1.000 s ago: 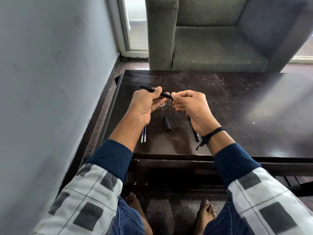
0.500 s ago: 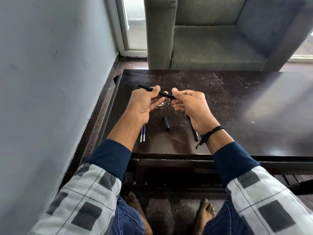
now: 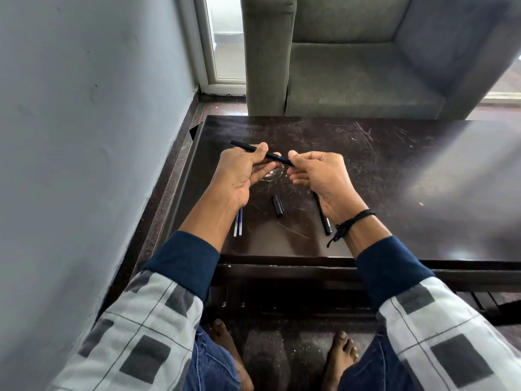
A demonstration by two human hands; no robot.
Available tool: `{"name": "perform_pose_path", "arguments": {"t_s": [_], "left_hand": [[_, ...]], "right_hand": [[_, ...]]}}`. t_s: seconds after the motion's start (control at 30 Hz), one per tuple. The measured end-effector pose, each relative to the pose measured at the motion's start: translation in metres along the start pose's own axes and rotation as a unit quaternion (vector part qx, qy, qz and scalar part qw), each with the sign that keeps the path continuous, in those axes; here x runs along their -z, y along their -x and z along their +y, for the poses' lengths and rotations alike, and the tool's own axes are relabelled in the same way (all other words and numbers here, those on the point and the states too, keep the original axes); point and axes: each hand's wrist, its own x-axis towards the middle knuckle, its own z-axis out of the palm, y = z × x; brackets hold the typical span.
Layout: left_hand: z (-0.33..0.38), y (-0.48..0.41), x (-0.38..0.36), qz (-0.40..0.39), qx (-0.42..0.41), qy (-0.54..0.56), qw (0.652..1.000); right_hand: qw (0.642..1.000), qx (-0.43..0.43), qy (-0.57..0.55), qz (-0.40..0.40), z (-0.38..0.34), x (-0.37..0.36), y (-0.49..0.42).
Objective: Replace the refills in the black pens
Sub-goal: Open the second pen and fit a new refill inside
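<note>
My left hand [image 3: 242,173] grips the barrel of a black pen [image 3: 248,148] held level above the dark table [image 3: 394,179]. My right hand [image 3: 321,179] pinches the pen's right end between thumb and forefinger; a little blue shows at that end. Below the hands, a black cap [image 3: 277,205] lies on the table. Two blue refills [image 3: 238,225] lie side by side under my left wrist. A second black pen [image 3: 324,218] lies partly hidden under my right hand.
A grey wall [image 3: 84,136] runs close along the table's left side. A grey armchair [image 3: 352,66] stands just behind the far edge. My bare feet [image 3: 225,334] rest on the floor under the near edge.
The hands have drawn slightly apart, so more of the pen's right end shows between them. The items on the table have not moved.
</note>
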Motion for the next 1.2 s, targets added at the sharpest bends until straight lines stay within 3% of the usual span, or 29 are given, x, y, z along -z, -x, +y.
{"name": "perform_pose_path", "arguments": {"t_s": [0.23, 0.8, 1.0, 1.2], "left_hand": [[0.0002, 0.0003, -0.0002, 0.000, 0.000, -0.001, 1.000], [-0.0001, 0.0006, -0.0002, 0.002, -0.003, 0.000, 1.000], [-0.0009, 0.0007, -0.0006, 0.002, -0.001, 0.002, 1.000], [0.0009, -0.0006, 0.0014, 0.003, -0.002, 0.008, 1.000]], "right_hand": [[0.999, 0.034, 0.013, 0.003, 0.0012, -0.0004, -0.0006], [1.000, 0.006, 0.006, -0.010, 0.0008, -0.0019, -0.0006], [0.999, 0.044, 0.026, -0.008, -0.0007, -0.0009, 0.0016], [1.000, 0.010, 0.008, -0.005, -0.0004, -0.0026, 0.0002]]}}
